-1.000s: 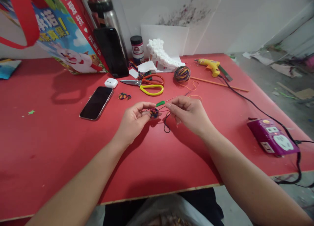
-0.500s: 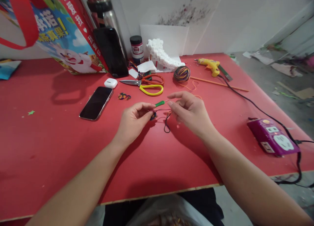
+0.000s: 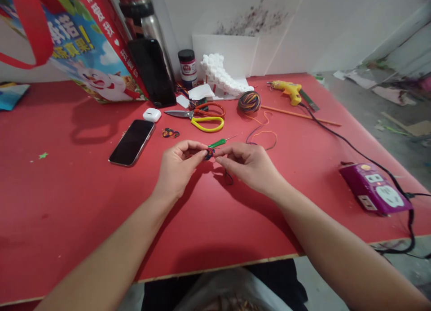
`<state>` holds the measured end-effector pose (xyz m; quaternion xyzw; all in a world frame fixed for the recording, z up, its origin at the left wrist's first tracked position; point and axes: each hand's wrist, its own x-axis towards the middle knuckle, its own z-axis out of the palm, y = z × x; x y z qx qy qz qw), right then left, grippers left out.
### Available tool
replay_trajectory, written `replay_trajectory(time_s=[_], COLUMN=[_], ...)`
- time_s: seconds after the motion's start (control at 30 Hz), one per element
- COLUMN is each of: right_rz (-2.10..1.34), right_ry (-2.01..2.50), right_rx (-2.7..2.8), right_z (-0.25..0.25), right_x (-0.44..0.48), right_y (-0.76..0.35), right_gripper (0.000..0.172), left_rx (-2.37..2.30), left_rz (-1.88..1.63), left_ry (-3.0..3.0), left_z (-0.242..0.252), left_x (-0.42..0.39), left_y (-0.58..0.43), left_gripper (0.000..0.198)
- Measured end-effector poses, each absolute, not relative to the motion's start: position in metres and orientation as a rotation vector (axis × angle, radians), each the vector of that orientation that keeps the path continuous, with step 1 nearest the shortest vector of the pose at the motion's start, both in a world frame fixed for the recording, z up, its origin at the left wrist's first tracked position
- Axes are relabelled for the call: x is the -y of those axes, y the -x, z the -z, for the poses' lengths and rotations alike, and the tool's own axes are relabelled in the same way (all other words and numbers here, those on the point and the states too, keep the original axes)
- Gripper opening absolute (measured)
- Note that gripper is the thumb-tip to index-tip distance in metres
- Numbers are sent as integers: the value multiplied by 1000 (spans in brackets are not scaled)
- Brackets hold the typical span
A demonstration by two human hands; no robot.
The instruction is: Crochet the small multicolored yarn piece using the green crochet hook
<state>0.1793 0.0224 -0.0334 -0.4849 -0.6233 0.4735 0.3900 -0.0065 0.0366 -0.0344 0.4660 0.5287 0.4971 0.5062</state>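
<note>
My left hand (image 3: 180, 165) is closed, with thumb and forefinger pinching a small dark multicoloured crochet piece (image 3: 210, 153). A crochet hook with a green handle (image 3: 217, 143) juts out from behind the left fingertips, its thin metal tip pointing right. My right hand (image 3: 251, 165) is closed in a pinch at the right edge of the piece, on the yarn there. A dark loop of yarn (image 3: 229, 178) hangs below the right fingers. What lies exactly between the right fingertips is partly hidden.
Beyond my hands lie scissors (image 3: 207, 123), a yarn ball (image 3: 249, 101) with a loose strand, and another small crochet piece (image 3: 170, 132). A phone (image 3: 132, 142) and white earbud case (image 3: 151, 114) are left. A yellow glue gun (image 3: 288, 91) and purple power socket (image 3: 375, 189) stand right.
My right hand has moved left and slightly down, from the hook's tip to the edge of the crochet piece. The hook has shifted a little left and its tip now shows.
</note>
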Motion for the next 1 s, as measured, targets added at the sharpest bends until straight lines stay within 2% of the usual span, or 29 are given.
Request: replay_trajectory(time_s=[0.17, 0.37, 0.53, 0.83, 1.0], right_rz=[-1323, -1400, -1589, -1871, -1816], right_ry=[1260, 1229, 1145, 1060, 1046], right_rx=[1458, 1368, 1249, 1076, 1198], right_z=[40, 33, 24, 20, 21], right_x=[-24, -25, -26, -27, -27], right_y=[-174, -172, -176, -182, -182], right_gripper=[34, 22, 28, 24, 19], left_rx=[-1209, -1051, -938, -911, -935], left_rz=[-1221, -1203, -1096, -1027, -955], left_ry=[-1212, -1277, -1272, -1357, -1393], left_z=[31, 32, 25, 22, 17], left_x=[-32, -30, -29, -32, -30], left_y=[4, 3, 5, 10, 11], left_gripper=[20, 24, 25, 18, 20])
